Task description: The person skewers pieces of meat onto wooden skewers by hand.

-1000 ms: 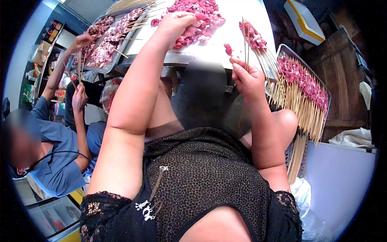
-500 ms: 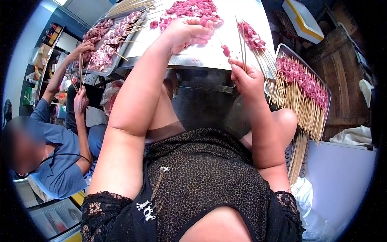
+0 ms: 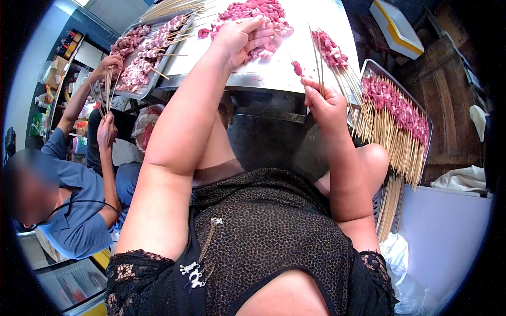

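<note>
My left hand (image 3: 246, 41) is over the near side of a pile of raw meat pieces (image 3: 258, 9) on the white table. Its fingers are stretched out and apart, touching or just above the meat; the fingertips partly blend into the pile. My right hand (image 3: 324, 100), at the table's near edge, pinches thin wooden skewers (image 3: 318, 58). One skewer in it bears a small piece of red meat (image 3: 297, 68) just above the fingers, while others point up bare. Beside this hand lie finished meat skewers (image 3: 329, 48) with their sticks toward me.
A metal tray (image 3: 431, 129) of meat skewers stands at right. Another tray (image 3: 138, 96) with skewered meat is on the left of the table (image 3: 192, 68). A co-worker's hands (image 3: 107, 131) hold several sticks there. A foam box (image 3: 396, 29) sits at the back right.
My left hand has shifted slightly left, and its fingers, pinched near a meat piece before, are now spread at the pile. My right hand has barely moved, still holding the skewers.
</note>
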Tool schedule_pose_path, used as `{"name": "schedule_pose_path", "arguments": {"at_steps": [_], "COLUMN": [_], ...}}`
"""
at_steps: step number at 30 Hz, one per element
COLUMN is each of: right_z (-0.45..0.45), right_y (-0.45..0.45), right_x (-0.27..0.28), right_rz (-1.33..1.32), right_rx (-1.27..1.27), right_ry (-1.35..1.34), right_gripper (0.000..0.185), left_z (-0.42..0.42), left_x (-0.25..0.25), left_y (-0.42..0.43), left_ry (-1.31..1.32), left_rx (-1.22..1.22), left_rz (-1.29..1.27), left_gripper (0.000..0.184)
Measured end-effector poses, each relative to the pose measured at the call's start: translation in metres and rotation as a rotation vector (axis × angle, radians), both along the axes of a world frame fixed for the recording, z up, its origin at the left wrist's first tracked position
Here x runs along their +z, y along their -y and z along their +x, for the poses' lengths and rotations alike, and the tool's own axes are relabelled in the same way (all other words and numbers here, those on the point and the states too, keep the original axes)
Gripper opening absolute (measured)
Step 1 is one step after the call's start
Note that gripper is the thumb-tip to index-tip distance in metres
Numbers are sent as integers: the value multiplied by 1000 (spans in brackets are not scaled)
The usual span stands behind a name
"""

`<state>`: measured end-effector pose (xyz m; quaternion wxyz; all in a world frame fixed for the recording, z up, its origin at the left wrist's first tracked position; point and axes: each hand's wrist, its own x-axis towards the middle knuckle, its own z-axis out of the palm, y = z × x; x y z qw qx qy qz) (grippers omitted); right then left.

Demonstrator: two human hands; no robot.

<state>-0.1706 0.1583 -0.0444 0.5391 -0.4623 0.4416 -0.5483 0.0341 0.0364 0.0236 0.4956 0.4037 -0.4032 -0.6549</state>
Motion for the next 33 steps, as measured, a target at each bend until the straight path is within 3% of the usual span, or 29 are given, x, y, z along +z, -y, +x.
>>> {"name": "schedule_pose_path", "arguments": {"at_steps": [11, 19, 33], "right_z": [0, -7, -7], "right_y": [3, 4, 3], "right_x": [-6, 3, 10], "right_rz": [-19, -181, -189], "right_rx": [-5, -92, -53], "right_ry": [-31, -370, -392], "right_gripper": [22, 19, 20], "left_z": [-4, -5, -8], "left_x": [5, 5, 11], "left_y": [-7, -11, -20], "left_ry": [-12, 84, -16], "left_rx": [-119, -125, -126], "left_rz": [12, -26, 9], "left_gripper": [22, 26, 24]}}
